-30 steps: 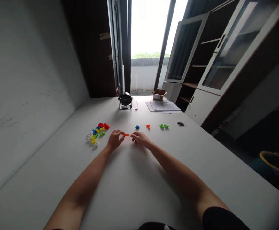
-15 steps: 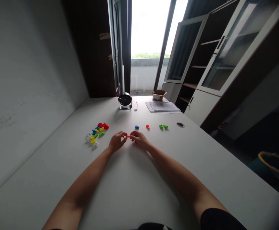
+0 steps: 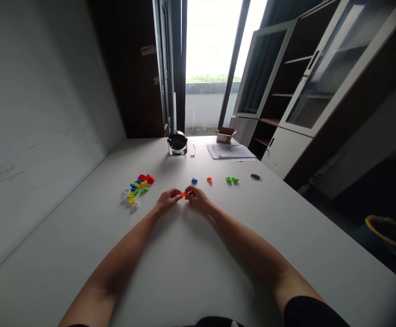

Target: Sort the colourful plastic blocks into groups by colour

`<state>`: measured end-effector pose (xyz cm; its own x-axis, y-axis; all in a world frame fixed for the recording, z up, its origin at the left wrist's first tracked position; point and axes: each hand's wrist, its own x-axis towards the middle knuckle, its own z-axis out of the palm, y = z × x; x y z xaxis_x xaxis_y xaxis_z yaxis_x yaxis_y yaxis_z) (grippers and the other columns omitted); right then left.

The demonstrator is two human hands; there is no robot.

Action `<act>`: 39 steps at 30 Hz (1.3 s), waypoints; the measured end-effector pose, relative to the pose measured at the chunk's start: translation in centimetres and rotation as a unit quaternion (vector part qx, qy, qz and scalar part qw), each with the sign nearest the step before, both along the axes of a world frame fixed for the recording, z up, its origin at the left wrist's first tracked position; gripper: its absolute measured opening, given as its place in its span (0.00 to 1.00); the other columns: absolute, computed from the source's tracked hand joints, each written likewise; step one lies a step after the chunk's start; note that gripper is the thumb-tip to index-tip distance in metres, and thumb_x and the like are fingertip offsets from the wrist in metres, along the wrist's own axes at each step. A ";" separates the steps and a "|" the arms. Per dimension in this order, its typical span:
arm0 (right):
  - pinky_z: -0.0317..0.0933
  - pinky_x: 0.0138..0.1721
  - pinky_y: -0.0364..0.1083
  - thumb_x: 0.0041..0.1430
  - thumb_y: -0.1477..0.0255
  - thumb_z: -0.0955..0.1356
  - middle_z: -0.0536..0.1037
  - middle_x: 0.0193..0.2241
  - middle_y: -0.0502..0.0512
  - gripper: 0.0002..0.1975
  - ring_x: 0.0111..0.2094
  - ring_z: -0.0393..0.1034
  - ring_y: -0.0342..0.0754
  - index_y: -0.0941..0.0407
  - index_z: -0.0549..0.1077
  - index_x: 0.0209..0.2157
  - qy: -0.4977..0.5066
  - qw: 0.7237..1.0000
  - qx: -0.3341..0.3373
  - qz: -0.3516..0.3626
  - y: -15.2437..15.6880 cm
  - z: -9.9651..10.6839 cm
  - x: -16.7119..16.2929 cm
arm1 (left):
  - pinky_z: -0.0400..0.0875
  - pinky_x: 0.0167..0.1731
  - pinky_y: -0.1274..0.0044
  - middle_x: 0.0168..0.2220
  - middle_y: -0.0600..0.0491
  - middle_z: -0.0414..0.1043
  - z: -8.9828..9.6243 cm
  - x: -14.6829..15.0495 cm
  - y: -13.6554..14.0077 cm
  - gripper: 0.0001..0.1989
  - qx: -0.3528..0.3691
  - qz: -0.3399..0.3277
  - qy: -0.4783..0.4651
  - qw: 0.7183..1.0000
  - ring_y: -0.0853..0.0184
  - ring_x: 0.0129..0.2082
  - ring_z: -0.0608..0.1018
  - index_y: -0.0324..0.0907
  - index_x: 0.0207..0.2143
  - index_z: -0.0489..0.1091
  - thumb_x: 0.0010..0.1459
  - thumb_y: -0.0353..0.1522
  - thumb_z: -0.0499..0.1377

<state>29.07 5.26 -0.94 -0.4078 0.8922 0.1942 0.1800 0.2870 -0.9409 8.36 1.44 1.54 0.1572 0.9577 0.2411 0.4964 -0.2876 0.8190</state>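
Between my two hands is a small orange plastic piece [image 3: 184, 194], just above the white table [image 3: 180, 254]. My left hand [image 3: 167, 200] pinches its left end. The fingers of my right hand [image 3: 198, 198] close on its right end; its exact shape is partly hidden by the fingertips. Beyond my hands lie a blue piece [image 3: 194, 180], another orange piece [image 3: 209, 180] and two green pieces [image 3: 232, 180]. Left of my left hand sits a loose pile with red pieces [image 3: 146, 178], yellow pieces [image 3: 131, 200] and white pieces [image 3: 135, 205], plus some blue and green ones.
At the back of the table stand a round black device on a metal stand [image 3: 177, 143] and a small open cardboard box [image 3: 225, 135]. Papers [image 3: 233, 151] lie before the box. A cable hole [image 3: 255, 177] is near the right edge. A wall [image 3: 48, 150] borders the left side.
My left hand has shifted slightly right, closer to my right hand. The orange piece has turned a little between the fingers. The pieces on the table have stayed put.
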 end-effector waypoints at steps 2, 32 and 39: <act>0.59 0.29 0.42 0.53 0.67 0.70 0.76 0.27 0.49 0.08 0.27 0.67 0.44 0.54 0.72 0.35 -0.002 1.000 0.014 0.000 0.0 -0.1 -0.1 | 0.71 0.34 0.76 0.32 0.51 0.80 0.0 0.0 0.0 0.13 0.003 -0.003 -0.003 1.000 0.65 0.32 0.78 0.41 0.39 0.79 0.57 0.40 0.63; 0.61 0.30 0.44 0.55 0.66 0.70 0.76 0.29 0.50 0.09 0.29 0.69 0.46 0.54 0.71 0.37 0.041 0.998 0.047 -0.001 -0.2 0.2 -0.3 | 0.75 0.35 0.75 0.35 0.50 0.81 -1.5 -0.2 0.7 0.14 -0.003 -0.039 -0.061 0.997 0.66 0.33 0.81 0.43 0.47 0.74 0.63 0.39 0.58; 0.62 0.31 0.44 0.55 0.65 0.71 0.77 0.29 0.50 0.10 0.30 0.70 0.46 0.54 0.72 0.38 0.022 0.999 0.027 0.011 -0.3 0.3 -0.2 | 0.74 0.35 0.77 0.38 0.50 0.80 -1.8 -0.4 1.0 0.17 0.002 -0.044 -0.065 0.997 0.68 0.32 0.79 0.41 0.50 0.74 0.60 0.37 0.61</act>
